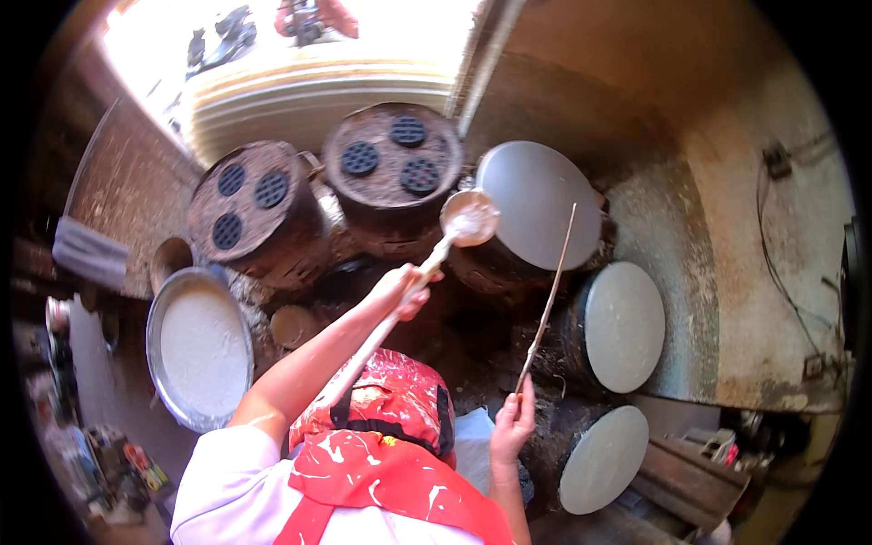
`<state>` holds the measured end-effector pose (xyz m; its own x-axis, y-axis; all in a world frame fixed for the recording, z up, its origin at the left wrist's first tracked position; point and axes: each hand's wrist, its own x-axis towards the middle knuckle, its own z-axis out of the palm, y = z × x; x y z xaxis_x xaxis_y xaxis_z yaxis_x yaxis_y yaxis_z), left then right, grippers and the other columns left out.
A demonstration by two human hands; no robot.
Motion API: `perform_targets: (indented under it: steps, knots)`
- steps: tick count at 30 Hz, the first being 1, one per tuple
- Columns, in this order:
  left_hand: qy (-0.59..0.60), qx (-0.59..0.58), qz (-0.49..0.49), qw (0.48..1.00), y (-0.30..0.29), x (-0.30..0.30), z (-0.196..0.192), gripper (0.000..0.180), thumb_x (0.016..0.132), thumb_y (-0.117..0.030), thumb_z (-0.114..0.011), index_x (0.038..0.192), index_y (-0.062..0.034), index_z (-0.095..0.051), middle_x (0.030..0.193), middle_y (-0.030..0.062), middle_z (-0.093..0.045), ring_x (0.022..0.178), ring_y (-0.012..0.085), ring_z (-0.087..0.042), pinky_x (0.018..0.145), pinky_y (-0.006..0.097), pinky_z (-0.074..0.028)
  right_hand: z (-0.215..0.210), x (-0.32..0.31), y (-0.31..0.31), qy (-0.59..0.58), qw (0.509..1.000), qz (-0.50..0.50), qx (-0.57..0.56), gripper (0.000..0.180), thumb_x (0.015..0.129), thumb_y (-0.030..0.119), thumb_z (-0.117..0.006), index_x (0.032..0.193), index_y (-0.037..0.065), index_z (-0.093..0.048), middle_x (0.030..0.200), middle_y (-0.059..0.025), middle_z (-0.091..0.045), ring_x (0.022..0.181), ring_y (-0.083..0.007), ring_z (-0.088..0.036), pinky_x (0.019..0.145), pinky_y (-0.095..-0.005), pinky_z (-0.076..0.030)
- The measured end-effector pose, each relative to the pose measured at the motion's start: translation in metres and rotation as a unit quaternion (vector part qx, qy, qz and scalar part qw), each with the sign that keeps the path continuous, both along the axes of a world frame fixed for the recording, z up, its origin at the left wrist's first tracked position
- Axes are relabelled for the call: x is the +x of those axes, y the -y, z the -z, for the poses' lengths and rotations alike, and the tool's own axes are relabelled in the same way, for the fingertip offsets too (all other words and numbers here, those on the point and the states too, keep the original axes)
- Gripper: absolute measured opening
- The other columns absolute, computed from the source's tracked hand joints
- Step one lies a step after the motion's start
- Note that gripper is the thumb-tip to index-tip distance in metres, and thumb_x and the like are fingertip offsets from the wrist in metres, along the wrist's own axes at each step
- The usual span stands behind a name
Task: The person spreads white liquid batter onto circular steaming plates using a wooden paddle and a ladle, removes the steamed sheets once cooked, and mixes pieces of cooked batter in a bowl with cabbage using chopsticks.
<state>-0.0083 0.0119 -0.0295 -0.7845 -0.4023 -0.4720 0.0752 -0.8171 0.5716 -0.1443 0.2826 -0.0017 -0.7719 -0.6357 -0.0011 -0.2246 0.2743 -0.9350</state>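
My left hand point(406, 289) is wrapped round the long pale handle of a ladle point(470, 218). White liquid coats the inside of the ladle's round bowl, which hangs between a coal-topped drum and a large round grey griddle point(536, 204). In my right hand point(515, 425) a thin wooden stick point(549, 304) points up and away, its tip in front of that griddle's right part. Two more round griddles, one point(625, 327) above the other point(604, 460) in the picture, stand to the right with pale, whitish tops. A wide metal basin point(200, 350) of white batter-like liquid sits at my left.
Two rusty drums, a left one point(250, 204) and a middle one point(392, 159), each carry three black perforated coal briquettes. A red, white-splashed apron point(381, 472) covers my front. A wall point(654, 272) closes the right side; wooden planks point(695, 481) lie low right. Cluttered goods point(109, 463) fill the lower left.
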Motion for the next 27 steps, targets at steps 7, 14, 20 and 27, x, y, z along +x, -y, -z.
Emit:
perform_targets:
  steps: [7, 14, 20, 27]
  knots:
    - [0.038, -0.170, 0.043, 0.984, 0.029, -0.237, -0.044, 0.034, 0.084, -0.027, -0.044, 0.105, -0.0003, -0.051, 0.064, 0.0031, -0.045, 0.041, 0.0092, -0.039, 0.039, 0.022, -0.033, -0.029, -0.124, 0.018, -0.228, 0.971, 0.007, 0.074, 0.035, 0.085, 0.012, -0.054, 0.119, 0.008, -0.053, 0.083, -0.0126, -0.056, 0.072, -0.0305, -0.056, 0.062, -0.0377, -0.045]
    - [0.107, -0.302, 0.065, 0.945, 0.044, -0.340, -0.024, 0.032, 0.086, -0.031, -0.055, 0.091, 0.0005, -0.056, 0.061, 0.0025, -0.046, 0.044, 0.0084, -0.041, 0.039, 0.023, -0.034, 0.025, -0.191, 0.054, -0.237, 0.951, 0.044, 0.194, 0.039, 0.087, 0.022, -0.054, 0.125, 0.019, -0.049, 0.077, -0.0103, -0.049, 0.066, -0.0315, -0.055, 0.057, -0.0422, -0.045]
    - [0.135, -0.356, 0.109, 0.918, 0.061, -0.353, 0.010, 0.030, 0.085, -0.028, -0.057, 0.092, 0.0008, -0.058, 0.059, 0.0016, -0.046, 0.041, 0.0085, -0.044, 0.038, 0.023, -0.035, 0.047, -0.173, 0.076, -0.219, 0.958, 0.083, 0.164, 0.041, 0.086, 0.023, -0.054, 0.126, 0.020, -0.047, 0.076, -0.0097, -0.048, 0.064, -0.0306, -0.055, 0.054, -0.0423, -0.045]
    - [0.186, -0.658, 0.110, 0.721, 0.089, -0.353, 0.020, 0.029, 0.081, -0.023, -0.060, 0.105, -0.0064, -0.055, 0.065, 0.0079, -0.057, 0.047, 0.0173, -0.055, 0.046, 0.030, -0.045, 0.067, -0.164, 0.115, -0.200, 0.954, 0.136, 0.179, 0.036, 0.088, 0.019, -0.052, 0.123, 0.014, -0.050, 0.080, -0.0125, -0.053, 0.070, -0.0327, -0.057, 0.058, -0.0415, -0.046]
